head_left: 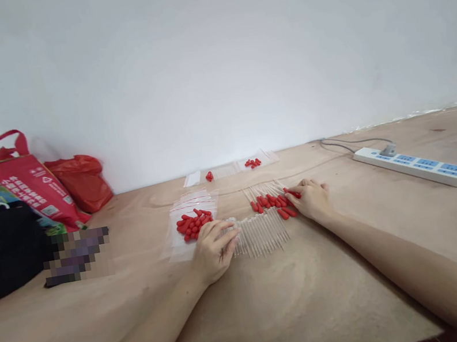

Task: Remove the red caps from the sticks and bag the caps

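My left hand (215,250) rests at the left end of a row of thin clear glass dropper tubes (263,234), its fingers extended and touching or just over the nearest tubes. My right hand (314,197) pinches a red rubber dropper bulb (292,193) at the right side of a loose pile of red bulbs (265,202). Behind that pile, more thin tubes (253,191) lie fanned out, some with their ends hidden by the bulbs. Beside my left hand, another heap of red bulbs (193,223) sits on clear zip bags (175,248).
Near the wall are small bags with red bulbs (252,163) and tubes (225,171). A white power strip (414,164) with a plugged-in grey cable lies at right. Red shopping bags (33,186) and a black bag (3,249) stand at left, beside a pixelated item (78,255).
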Demonstrator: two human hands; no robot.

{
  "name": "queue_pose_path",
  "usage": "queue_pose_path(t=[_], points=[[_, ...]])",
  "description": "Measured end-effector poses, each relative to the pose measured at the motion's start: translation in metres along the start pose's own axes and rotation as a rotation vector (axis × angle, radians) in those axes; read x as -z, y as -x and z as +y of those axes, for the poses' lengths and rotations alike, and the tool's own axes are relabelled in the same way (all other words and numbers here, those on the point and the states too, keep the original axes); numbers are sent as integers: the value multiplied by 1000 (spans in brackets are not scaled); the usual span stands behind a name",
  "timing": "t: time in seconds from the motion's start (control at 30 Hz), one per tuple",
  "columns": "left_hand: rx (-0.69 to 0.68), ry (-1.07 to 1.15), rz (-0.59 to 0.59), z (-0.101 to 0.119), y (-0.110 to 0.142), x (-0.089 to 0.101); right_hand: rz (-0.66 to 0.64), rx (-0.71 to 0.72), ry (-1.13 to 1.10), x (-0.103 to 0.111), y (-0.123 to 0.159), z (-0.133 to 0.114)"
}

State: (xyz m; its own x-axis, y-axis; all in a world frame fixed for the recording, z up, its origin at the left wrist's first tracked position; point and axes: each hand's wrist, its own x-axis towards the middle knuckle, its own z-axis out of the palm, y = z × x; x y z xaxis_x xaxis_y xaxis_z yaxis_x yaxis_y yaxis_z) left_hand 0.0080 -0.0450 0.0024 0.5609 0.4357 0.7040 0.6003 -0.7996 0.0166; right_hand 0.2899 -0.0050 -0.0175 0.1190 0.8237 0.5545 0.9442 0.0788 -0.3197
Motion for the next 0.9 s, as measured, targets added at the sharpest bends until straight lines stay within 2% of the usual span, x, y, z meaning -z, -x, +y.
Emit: queue_pose_path(t=[0.2,0.27,0.43,0.57,0.73,0.9], points=[[130,-93,100,-4,0,1,155,17,-187,4,0,-1],[143,-137,136,-4,-1,3,170,47,-273,8,3,-5],[66,-299,178,0,-3,5,37,309,-397,17,20,-27],[-40,-369,120,10,-4,6,-38,490,-440,16,35,-44],[-112,-321,53,19,-6,4,-67,564,-474,17,43,-54],[-106,-310,43,22,-6,2,-50,585,-371,24,49,-64]])
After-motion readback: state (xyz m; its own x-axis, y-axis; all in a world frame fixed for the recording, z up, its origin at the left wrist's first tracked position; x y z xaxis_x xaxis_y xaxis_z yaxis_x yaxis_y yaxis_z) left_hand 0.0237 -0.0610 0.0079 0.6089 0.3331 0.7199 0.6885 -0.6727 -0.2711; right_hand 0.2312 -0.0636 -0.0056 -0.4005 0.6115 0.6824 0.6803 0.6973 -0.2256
